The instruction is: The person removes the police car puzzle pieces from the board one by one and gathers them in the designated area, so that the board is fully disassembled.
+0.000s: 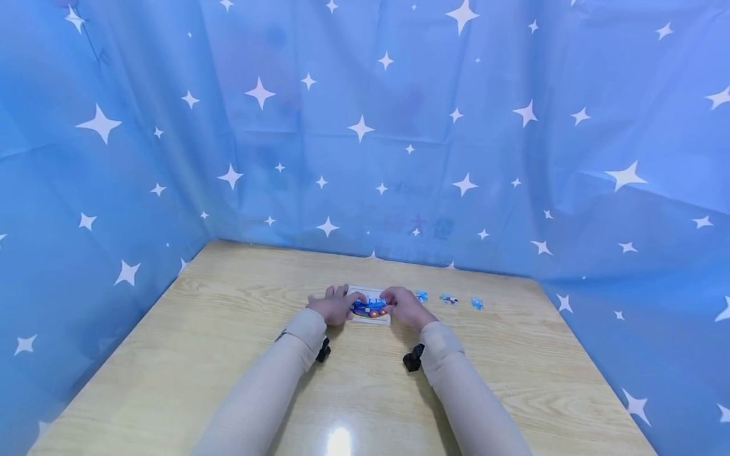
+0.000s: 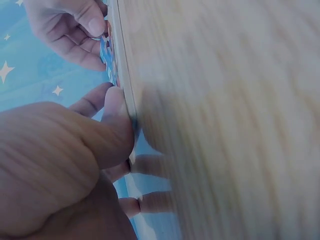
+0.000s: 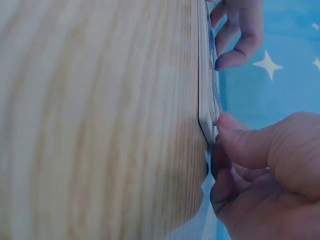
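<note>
Left hand (image 1: 335, 306), loosely spread, thumb at the puzzle board (image 1: 371, 320), far-centre on the table (image 1: 165, 361); right hand (image 1: 406, 306), fingers curled at its right edge, any grip I cannot tell; loose pieces (image 1: 448, 298), three, farther right. Advised: steady board, press evenly.

I log over the feed one blue fabric curtain (image 1: 336, 57) in a white four-pointed-star print and one pale yellow-brown, wood-grained tabletop (image 1: 239, 316). Also one flat rectangular board (image 1: 379, 320), off-white-bordered, its picture blue with orange-red rounds; three small, flat, blue-printed pieces (image 1: 421, 296) (image 1: 448, 299) (image 1: 477, 303); two pale beige sleeves (image 1: 251, 405) (image 1: 476, 402).
</note>
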{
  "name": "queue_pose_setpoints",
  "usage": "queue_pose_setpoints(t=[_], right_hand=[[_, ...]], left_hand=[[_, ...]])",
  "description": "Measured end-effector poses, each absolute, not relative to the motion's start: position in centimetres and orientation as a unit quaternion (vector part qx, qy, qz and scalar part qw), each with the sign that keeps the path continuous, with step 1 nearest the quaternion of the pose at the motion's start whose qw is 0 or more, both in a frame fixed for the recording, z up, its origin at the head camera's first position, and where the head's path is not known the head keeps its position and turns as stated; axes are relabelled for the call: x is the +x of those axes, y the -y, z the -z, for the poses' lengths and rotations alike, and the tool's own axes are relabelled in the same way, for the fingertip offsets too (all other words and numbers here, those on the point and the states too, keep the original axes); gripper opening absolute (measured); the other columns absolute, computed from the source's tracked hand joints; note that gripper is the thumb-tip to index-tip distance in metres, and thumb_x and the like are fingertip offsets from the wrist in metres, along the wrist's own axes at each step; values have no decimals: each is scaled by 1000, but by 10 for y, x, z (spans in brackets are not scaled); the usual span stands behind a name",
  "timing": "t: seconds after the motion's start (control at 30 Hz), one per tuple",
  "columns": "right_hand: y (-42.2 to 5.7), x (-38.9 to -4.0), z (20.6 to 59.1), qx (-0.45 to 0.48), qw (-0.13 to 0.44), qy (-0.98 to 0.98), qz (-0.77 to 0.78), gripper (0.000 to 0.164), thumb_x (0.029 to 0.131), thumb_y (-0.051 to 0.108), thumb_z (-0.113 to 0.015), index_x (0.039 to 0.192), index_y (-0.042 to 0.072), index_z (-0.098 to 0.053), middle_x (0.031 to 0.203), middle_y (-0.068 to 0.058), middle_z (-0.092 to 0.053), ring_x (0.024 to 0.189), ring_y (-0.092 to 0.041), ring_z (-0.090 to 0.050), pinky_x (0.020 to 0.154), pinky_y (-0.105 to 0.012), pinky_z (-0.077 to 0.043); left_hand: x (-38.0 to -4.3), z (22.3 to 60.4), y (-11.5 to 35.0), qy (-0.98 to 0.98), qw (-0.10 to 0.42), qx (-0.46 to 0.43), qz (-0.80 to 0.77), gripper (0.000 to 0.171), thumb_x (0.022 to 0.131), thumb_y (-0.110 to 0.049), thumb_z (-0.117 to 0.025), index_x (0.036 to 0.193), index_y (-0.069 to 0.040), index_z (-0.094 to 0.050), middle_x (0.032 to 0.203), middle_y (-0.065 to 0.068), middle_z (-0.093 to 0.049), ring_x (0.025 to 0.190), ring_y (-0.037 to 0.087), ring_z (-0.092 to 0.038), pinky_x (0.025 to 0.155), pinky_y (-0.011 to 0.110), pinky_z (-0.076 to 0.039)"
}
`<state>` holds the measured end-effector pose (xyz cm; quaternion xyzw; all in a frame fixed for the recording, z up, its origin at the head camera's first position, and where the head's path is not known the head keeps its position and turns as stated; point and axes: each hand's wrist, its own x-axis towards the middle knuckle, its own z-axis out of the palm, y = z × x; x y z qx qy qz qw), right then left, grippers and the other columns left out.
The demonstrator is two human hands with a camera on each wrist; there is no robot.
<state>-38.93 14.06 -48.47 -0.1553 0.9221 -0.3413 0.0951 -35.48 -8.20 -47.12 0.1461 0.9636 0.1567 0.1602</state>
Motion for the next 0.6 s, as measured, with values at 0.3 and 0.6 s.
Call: queue_pose_setpoints(t=[0.3,0.6], right_hand=[[-137,-389,481,-147,100,-919,351,27,99,-8,-57,123,1,-66,111,-10,-64,107,-25,-61,92,-45,-52],[-137,-388,478,-149,108,-921,343,30,100,-5,-58,128,2,-65,114,-11,-64,110,-27,-61,95,-48,-51]], left_hand=[[-358,471,83,-960,172,142,-167,43,108,-27,-49,145,-48,-41,169,10,-14,153,40,-11,108,81,-13],[-371,488,80,-964,177,125,-152,48,108,-30,-46,150,-51,-35,170,6,-10,155,38,-6,109,81,-9]])
